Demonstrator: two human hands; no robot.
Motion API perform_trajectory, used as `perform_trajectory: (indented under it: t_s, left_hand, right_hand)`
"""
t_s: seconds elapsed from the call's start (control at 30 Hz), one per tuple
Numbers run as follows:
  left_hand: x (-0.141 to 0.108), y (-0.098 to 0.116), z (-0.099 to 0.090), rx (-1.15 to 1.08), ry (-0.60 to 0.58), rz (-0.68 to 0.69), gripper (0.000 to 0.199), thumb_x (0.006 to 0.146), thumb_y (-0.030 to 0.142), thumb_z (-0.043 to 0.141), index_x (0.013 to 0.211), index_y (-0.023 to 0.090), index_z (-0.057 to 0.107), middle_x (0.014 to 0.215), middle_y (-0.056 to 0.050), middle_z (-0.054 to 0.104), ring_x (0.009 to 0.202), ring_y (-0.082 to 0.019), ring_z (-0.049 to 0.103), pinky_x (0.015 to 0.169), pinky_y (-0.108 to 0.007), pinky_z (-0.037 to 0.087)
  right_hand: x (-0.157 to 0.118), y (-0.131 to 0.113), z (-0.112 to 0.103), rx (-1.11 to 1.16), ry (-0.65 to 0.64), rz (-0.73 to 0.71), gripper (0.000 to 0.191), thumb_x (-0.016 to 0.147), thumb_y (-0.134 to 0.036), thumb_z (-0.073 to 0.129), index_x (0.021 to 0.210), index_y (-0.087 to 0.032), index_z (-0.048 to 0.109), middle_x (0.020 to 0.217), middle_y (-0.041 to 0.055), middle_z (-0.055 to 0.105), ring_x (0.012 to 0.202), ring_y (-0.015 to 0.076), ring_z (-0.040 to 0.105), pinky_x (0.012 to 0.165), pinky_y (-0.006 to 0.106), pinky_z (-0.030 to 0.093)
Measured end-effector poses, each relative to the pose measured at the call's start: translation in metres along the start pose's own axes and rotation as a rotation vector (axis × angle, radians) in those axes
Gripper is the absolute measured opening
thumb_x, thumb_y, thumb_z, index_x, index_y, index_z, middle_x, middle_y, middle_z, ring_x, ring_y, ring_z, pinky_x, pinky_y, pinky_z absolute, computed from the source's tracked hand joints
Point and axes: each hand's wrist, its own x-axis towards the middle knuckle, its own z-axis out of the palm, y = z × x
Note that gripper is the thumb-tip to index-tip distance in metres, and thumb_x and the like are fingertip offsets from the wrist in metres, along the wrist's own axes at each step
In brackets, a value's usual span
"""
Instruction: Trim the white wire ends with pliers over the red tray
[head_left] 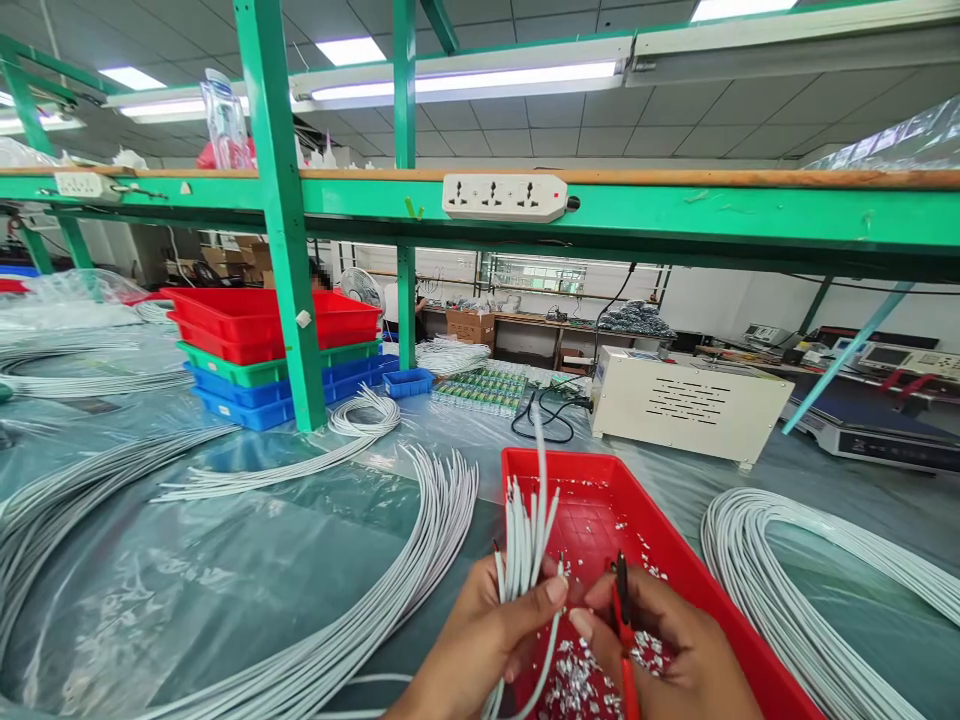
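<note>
Both hands are working low over the near end of a red tray (pixel 679 545): the left hand (pixel 480 640) is gripping a bundle of white cables (pixel 525 540), its cut ends pointing up and away, while the right hand (pixel 671 650) is closing around red-handled cutters (pixel 621 610) just beside the bundle. Scattered white insulation scraps (pixel 577 685) are lying in the tray beneath them. Farther out, loose white cable coils (pixel 795 590) are sprawling across the plastic-covered worktop (pixel 247 560), with stacked bins (pixel 255 360) beyond.

L hand (pixel 487 640) fingers curled shut, R hand (pixel 667 645) prob clenched too
</note>
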Motion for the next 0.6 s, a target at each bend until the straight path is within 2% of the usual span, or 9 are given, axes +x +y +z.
perform_trajectory:
  t_s: [0.13,0.23,0.4,0.6]
  left_hand:
    - [0.0,0.004,0.0,0.032,0.023,0.056,0.03,0.07,0.036,0.071,0.083,0.013,0.056,0.056,0.001,0.061,0.035,-0.001,0.024,0.036,-0.02,0.011]
    - [-0.002,0.008,0.001,0.047,-0.001,0.07,0.025,0.071,0.034,0.07,0.079,0.012,0.061,0.051,0.003,0.057,0.035,-0.001,0.023,0.037,-0.021,0.011]
    - [-0.003,0.011,0.0,0.096,-0.075,0.1,0.022,0.076,0.032,0.066,0.069,0.013,0.06,0.052,0.005,0.048,0.038,-0.002,0.023,0.038,-0.022,0.012]
    - [-0.002,0.009,-0.002,0.115,-0.091,0.08,0.021,0.072,0.033,0.068,0.072,0.013,0.061,0.05,0.004,0.049,0.038,-0.003,0.025,0.037,-0.021,0.014]
  right_hand:
    - [0.007,0.001,-0.015,-0.238,0.014,0.043,0.034,0.069,-0.051,0.058,0.061,-0.021,0.044,0.058,-0.005,0.043,0.057,0.0122,0.041,0.055,0.022,0.034]
    - [0.009,0.004,-0.023,-0.505,-0.012,0.056,0.046,0.066,-0.057,0.056,0.055,-0.021,0.031,0.053,-0.0064,0.03,0.053,0.0111,0.028,0.05,0.022,0.024]
    - [0.009,0.01,-0.022,-0.808,-0.16,0.041,0.05,0.07,-0.064,0.044,0.053,-0.02,0.029,0.049,-0.0058,0.03,0.049,0.011,0.027,0.046,0.021,0.02]
    - [0.01,0.011,-0.02,-0.831,-0.226,0.057,0.049,0.071,-0.064,0.041,0.053,-0.02,0.03,0.048,-0.0057,0.033,0.048,0.0104,0.028,0.046,0.02,0.02]
